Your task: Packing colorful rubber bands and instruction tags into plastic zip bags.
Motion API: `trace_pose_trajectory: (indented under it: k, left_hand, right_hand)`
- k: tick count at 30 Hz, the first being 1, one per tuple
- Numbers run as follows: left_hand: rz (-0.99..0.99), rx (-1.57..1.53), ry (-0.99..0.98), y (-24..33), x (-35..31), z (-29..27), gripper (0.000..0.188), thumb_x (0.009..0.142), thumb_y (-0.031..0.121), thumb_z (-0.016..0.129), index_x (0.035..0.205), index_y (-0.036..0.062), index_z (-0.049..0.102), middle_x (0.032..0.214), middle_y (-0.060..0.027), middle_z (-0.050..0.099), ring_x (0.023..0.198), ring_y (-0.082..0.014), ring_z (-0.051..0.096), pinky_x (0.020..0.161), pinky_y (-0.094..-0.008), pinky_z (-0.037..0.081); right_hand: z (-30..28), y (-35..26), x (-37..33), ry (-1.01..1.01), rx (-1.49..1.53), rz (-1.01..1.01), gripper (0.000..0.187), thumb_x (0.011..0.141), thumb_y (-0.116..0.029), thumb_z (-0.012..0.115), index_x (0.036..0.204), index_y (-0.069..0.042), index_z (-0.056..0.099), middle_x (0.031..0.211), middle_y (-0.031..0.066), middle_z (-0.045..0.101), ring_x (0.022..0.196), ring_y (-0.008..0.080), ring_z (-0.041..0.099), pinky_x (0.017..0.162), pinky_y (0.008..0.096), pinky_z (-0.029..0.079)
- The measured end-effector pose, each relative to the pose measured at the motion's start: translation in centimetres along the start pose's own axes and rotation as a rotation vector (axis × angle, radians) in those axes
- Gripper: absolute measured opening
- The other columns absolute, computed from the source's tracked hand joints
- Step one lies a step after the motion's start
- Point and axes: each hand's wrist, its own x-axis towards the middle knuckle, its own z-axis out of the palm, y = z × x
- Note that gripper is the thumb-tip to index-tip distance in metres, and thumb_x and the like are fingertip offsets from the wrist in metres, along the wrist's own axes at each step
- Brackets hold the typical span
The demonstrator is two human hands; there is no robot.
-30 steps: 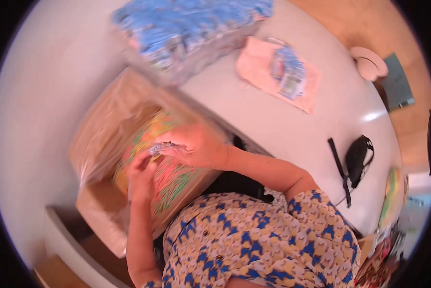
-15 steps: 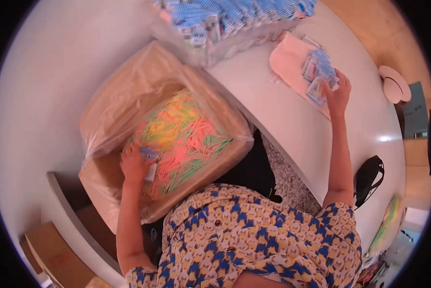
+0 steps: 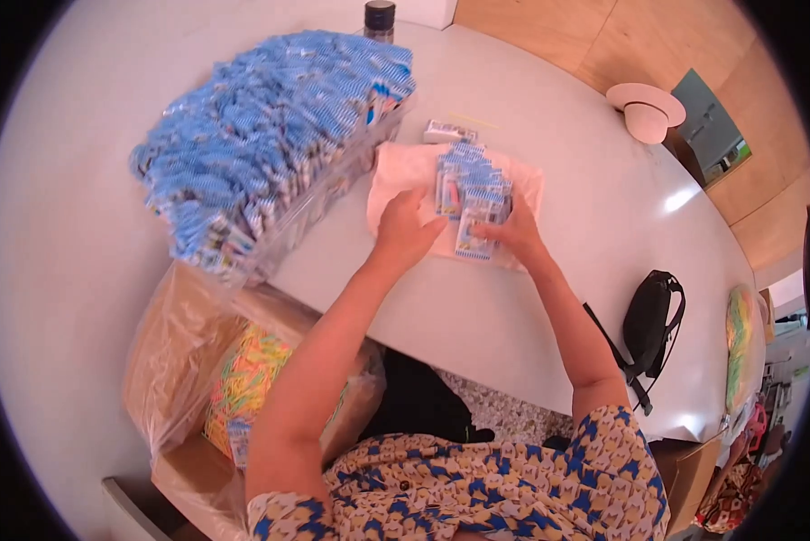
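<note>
Small clear packets with blue-and-white striped ends point(image 3: 470, 180) lie in an overlapping stack on a pink cloth point(image 3: 389, 167) on the white table. At the stack's right edge is my right hand point(image 3: 520, 233), its thumb pressed on the front packets and its fingers curled along their side. My left hand point(image 3: 407, 233) hovers just left of the stack over the cloth, thumb and fingers apart and nothing in them. Below my left arm, a cardboard box point(image 3: 166, 361) with a plastic liner holds many thin pastel sticks point(image 3: 252, 365); a striped packet point(image 3: 239, 440) lies among them.
A clear bin point(image 3: 310, 212) heaped with similar blue-striped packets point(image 3: 270, 126) stands at the left, with a black-capped jar point(image 3: 380, 20) behind it. A small white box point(image 3: 450, 132) sits beyond the cloth. Farther right are a pale hat point(image 3: 647, 110) and a black bag point(image 3: 648, 325).
My left hand has left the box and come up to the cloth; the packet it had there now lies in the box. My right hand stays at the stack. The view has swung right.
</note>
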Motion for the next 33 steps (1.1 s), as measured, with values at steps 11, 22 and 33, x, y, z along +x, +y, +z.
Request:
trace_pose_trajectory:
  k: [11, 22, 33]
  left_hand:
    - [-0.315, -0.362, -0.218, -0.5, 8.0, 5.0, 0.064, 0.071, 0.009, 0.077, 0.124, -0.0041, 0.043, 0.113, -0.0119, 0.058, 0.093, -0.0183, 0.061, 0.081, -0.0289, 0.050]
    - [-0.046, -0.221, -0.395, -0.5, 4.4, 4.5, 0.116, 0.044, 0.019, 0.090, 0.140, 0.0082, 0.024, 0.128, -0.0126, 0.045, 0.124, -0.0250, 0.041, 0.103, -0.0344, 0.036]
    - [0.026, -0.411, -0.474, 2.3, 1.0, 2.7, 0.106, 0.056, 0.004, 0.086, 0.140, 0.0078, 0.021, 0.127, -0.0099, 0.047, 0.117, -0.0196, 0.048, 0.099, -0.0335, 0.042]
  right_hand:
    - [-1.9, 0.1, 1.4, -0.115, -0.135, 0.173, 0.098, 0.052, -0.018, 0.090, 0.129, 0.003, 0.034, 0.120, 0.0155, 0.052, 0.112, 0.0237, 0.051, 0.097, 0.0344, 0.042]
    - [-0.9, 0.9, -0.1, 0.015, -0.045, -0.106, 0.107, 0.052, -0.018, 0.090, 0.136, 0.001, 0.026, 0.130, 0.0144, 0.044, 0.123, 0.0243, 0.043, 0.105, 0.0346, 0.035]
    - [0.0, -3.2, -3.4, -0.130, 0.233, -0.050, 0.101, 0.054, -0.014, 0.089, 0.134, -0.003, 0.029, 0.121, 0.0114, 0.050, 0.114, 0.0206, 0.049, 0.099, 0.0332, 0.039]
